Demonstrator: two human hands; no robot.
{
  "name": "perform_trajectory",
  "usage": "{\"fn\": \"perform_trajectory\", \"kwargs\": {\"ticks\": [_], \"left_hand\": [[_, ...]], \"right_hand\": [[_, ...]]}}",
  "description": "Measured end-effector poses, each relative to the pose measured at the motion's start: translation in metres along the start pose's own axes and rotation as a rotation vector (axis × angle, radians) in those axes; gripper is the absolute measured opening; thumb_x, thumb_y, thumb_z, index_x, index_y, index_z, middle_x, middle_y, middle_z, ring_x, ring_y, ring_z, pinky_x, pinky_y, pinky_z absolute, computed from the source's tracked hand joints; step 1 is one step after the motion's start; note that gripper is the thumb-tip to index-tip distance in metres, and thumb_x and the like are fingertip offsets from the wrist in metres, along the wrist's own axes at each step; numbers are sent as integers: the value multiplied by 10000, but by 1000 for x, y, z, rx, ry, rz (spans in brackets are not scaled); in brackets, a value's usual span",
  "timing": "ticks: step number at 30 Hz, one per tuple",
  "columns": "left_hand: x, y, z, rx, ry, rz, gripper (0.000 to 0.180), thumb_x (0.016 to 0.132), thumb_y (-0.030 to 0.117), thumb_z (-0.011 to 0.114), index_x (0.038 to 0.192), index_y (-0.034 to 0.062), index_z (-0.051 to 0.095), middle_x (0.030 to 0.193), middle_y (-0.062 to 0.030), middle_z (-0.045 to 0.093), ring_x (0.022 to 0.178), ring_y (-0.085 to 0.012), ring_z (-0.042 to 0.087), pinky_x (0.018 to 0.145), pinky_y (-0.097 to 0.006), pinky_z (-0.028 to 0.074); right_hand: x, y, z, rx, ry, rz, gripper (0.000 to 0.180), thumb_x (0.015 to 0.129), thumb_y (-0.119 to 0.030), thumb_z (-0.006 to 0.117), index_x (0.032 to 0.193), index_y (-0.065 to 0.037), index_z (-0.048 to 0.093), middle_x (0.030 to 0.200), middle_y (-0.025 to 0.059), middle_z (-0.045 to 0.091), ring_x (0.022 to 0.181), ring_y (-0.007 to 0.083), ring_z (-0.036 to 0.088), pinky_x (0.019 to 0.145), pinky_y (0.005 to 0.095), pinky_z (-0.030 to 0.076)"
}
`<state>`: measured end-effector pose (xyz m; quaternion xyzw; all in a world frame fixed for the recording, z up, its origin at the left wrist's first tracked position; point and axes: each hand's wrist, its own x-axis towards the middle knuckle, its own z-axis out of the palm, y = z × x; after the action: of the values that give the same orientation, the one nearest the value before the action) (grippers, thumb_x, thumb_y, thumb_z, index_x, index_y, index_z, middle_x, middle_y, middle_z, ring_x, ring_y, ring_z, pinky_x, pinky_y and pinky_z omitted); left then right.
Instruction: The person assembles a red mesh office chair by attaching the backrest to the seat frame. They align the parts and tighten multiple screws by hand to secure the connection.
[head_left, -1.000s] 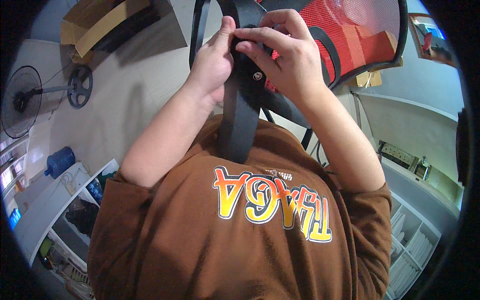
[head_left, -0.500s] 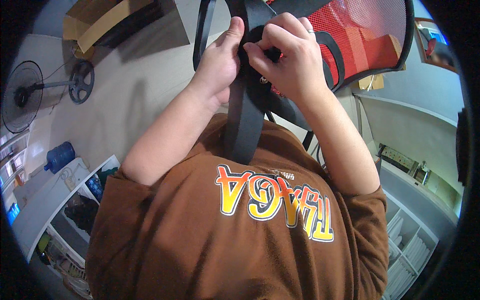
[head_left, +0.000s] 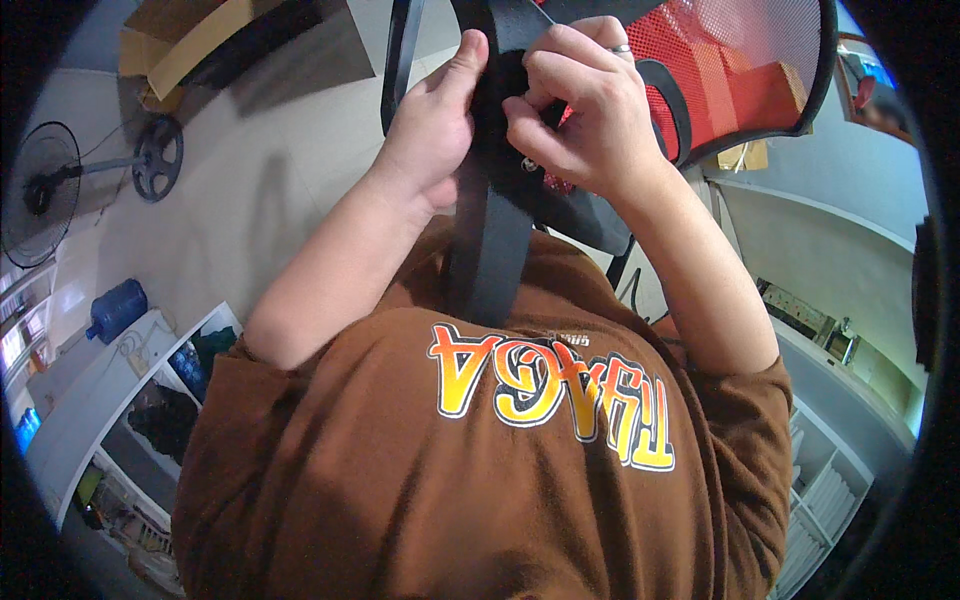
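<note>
A wide black bar (head_left: 490, 240) stands before the chest, its long axis running nearly up and down the view, the near end pointing at the brown shirt (head_left: 450, 480) and the far end leaving the top edge. The left hand (head_left: 435, 125) lies along its left side, thumb pointing up; its other fingers are hidden behind, so whether this grip is clamped I cannot tell. The right hand (head_left: 590, 105) is at its right side, fingers curled; what its grip closes on is hidden. A round bolt head (head_left: 529, 164) sits just below. Beyond is a red mesh panel (head_left: 720, 50); farther left, a fan (head_left: 40, 195).
</note>
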<state>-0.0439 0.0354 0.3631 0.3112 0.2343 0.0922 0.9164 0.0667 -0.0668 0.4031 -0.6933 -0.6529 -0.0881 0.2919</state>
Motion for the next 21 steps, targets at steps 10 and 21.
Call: {"fn": "perform_trajectory", "kwargs": {"ticks": [10,21], "left_hand": [[9,-1,-14,-65,-93,7,502,979,487,393,1186,63,564,1114,-63,631,970,-168,639,829,-333,545],[6,4,-7,33,29,13,520,974,489,406,1198,45,559,1083,-82,650,924,-166,656,795,-320,557]], "right_hand": [[-4,39,6,268,-7,-377,180,619,-152,712,624,-109,537,803,14,568,865,269,527,797,377,391],[-22,8,7,-32,152,65,506,718,-42,725,1201,-107,587,1163,107,586,986,276,596,864,356,494]]}}
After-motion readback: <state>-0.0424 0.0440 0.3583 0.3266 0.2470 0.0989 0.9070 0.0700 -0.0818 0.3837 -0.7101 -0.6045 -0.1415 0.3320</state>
